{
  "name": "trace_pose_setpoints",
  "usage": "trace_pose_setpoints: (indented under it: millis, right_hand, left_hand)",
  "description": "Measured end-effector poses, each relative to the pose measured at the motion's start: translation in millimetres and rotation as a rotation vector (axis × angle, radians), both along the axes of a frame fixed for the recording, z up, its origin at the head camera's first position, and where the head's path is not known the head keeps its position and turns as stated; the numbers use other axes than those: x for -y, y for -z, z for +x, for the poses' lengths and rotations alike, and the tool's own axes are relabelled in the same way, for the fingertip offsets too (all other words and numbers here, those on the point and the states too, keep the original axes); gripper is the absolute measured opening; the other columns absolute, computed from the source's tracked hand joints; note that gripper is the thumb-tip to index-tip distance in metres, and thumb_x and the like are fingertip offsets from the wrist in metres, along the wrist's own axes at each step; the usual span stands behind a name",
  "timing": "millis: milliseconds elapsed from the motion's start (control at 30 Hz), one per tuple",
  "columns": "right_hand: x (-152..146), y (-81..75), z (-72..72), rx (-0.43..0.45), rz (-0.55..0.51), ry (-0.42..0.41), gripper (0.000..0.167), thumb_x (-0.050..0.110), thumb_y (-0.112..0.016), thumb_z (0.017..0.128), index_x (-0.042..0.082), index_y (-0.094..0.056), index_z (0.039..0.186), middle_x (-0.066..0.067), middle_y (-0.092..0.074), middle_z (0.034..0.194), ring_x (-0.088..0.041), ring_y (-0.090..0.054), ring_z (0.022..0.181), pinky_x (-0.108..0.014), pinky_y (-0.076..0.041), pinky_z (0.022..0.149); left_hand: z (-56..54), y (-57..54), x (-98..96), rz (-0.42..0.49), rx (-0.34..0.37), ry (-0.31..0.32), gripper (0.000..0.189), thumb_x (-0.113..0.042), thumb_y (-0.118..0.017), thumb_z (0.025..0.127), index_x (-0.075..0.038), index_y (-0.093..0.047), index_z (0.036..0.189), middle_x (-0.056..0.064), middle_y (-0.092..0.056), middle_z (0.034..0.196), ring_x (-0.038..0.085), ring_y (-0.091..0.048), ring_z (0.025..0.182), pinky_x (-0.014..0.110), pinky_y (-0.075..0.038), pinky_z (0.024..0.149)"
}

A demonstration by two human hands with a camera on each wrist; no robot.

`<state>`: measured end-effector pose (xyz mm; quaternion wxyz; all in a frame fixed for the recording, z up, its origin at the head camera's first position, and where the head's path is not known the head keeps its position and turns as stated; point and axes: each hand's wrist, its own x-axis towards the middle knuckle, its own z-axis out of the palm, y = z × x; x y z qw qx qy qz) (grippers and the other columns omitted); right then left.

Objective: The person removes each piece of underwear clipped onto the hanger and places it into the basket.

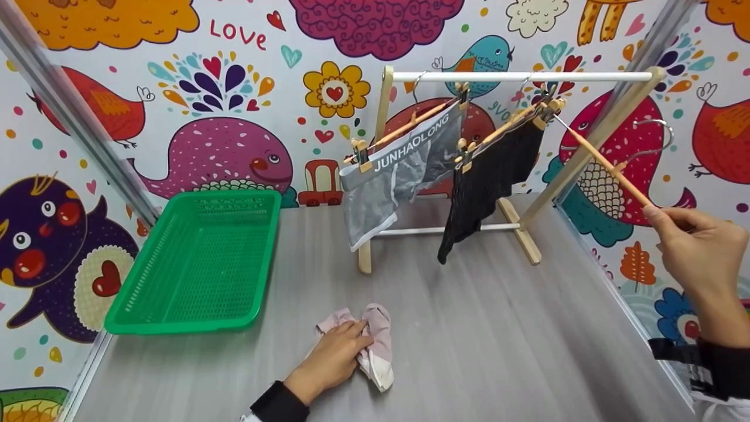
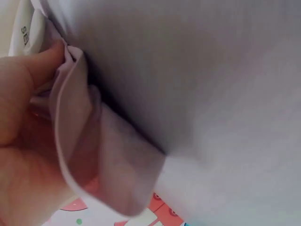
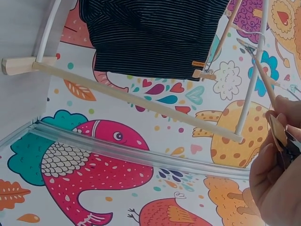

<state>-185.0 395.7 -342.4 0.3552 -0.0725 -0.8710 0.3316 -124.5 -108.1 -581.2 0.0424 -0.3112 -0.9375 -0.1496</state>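
Note:
On the table, my left hand holds a pair of pale pink socks with white ends. In the left wrist view the thumb pinches the pink fabric, and one open edge hangs loose. My right hand grips one end of a wooden clip hanger, raised to the right of the small drying rack. Its metal hook points up and right; the far end overlaps the rack's hanging clips in the head view. The right wrist view shows fingers round a wooden clip.
From the rack's bar hang grey boxer briefs lettered JUNHAOLONG and a black, finely striped garment, each clipped to a hanger. A green plastic basket stands at the left. Patterned walls and metal posts enclose the grey table.

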Motion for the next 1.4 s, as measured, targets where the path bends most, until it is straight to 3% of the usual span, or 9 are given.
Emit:
trace_pose_setpoints:
  millis: [233, 533, 700, 867, 967, 1133, 1400]
  right_hand:
    - [-3.8, -1.1, -0.3, 0.041, 0.010, 0.047, 0.041, 0.031, -0.067, 0.104, -0.007, -0.075, 0.119, 0.025, -0.050, 0.074, -0.002, -0.044, 0.055, -0.006, -0.040, 0.058]
    - [-6.7, -2.0, -6.2, 0.024, 0.016, 0.080, 0.043, 0.032, -0.065, 0.105, -0.007, -0.074, 0.120, 0.029, -0.047, 0.075, 0.002, -0.044, 0.060, -0.004, -0.039, 0.061]
    - [-8.1, -6.0, -10.6, 0.040, 0.021, 0.103, 0.044, 0.034, -0.063, 0.106, -0.006, -0.074, 0.121, 0.029, -0.046, 0.075, 0.003, -0.044, 0.060, -0.004, -0.038, 0.060]
    - [-6.4, -10.8, -14.7, 0.071, 0.043, 0.144, 0.041, 0.028, -0.058, 0.108, -0.007, -0.071, 0.126, 0.020, -0.046, 0.081, 0.001, -0.041, 0.066, -0.003, -0.036, 0.062]
    - [-4.5, -12.9, -17.4, 0.083, 0.050, 0.158, 0.041, 0.027, -0.056, 0.109, -0.007, -0.070, 0.128, 0.008, -0.053, 0.086, 0.001, -0.039, 0.068, -0.002, -0.034, 0.064]
    - [-1.5, -15.0, -21.7, 0.087, 0.072, 0.154, 0.041, 0.027, -0.056, 0.109, -0.007, -0.070, 0.127, -0.017, -0.064, 0.099, 0.003, -0.038, 0.066, -0.001, -0.033, 0.063]
    - [-5.8, -18.2, -26.4, 0.135, 0.076, 0.133, 0.046, 0.030, -0.052, 0.111, -0.009, -0.068, 0.129, -0.029, -0.066, 0.110, 0.003, -0.037, 0.065, -0.002, -0.032, 0.060]
  left_hand:
    - [-2.4, -1.4, 3.0, 0.052, -0.027, 0.021, 0.036, 0.006, -0.071, 0.086, -0.009, -0.077, 0.118, 0.014, -0.070, 0.132, 0.030, -0.066, 0.118, 0.044, -0.056, 0.098]
    - [-8.1, -10.5, 15.0, 0.316, 0.137, -0.039, 0.043, 0.022, -0.058, 0.084, 0.004, -0.072, 0.120, 0.018, -0.074, 0.120, 0.035, -0.071, 0.113, 0.046, -0.057, 0.096]
    - [-9.2, -15.0, 21.5, 0.415, 0.169, -0.071, 0.040, 0.024, -0.057, 0.085, 0.008, -0.072, 0.119, 0.021, -0.073, 0.115, 0.036, -0.071, 0.108, 0.047, -0.058, 0.094]
    - [-8.4, -22.9, 26.3, 0.477, 0.211, -0.124, 0.040, 0.021, -0.058, 0.088, 0.007, -0.070, 0.124, 0.024, -0.072, 0.118, 0.039, -0.070, 0.112, 0.050, -0.056, 0.096]
    - [-7.0, -28.4, 29.9, 0.505, 0.230, -0.150, 0.043, 0.020, -0.056, 0.089, 0.006, -0.069, 0.128, 0.024, -0.070, 0.122, 0.040, -0.068, 0.116, 0.051, -0.055, 0.099]
    - [-4.4, -34.7, 34.6, 0.553, 0.186, -0.172, 0.043, 0.020, -0.055, 0.092, 0.004, -0.069, 0.129, 0.022, -0.070, 0.123, 0.039, -0.068, 0.116, 0.050, -0.055, 0.098]
    - [-2.1, -38.1, 36.3, 0.646, 0.056, -0.183, 0.037, 0.017, -0.065, 0.091, 0.004, -0.069, 0.126, 0.018, -0.072, 0.120, 0.034, -0.070, 0.112, 0.047, -0.058, 0.093]
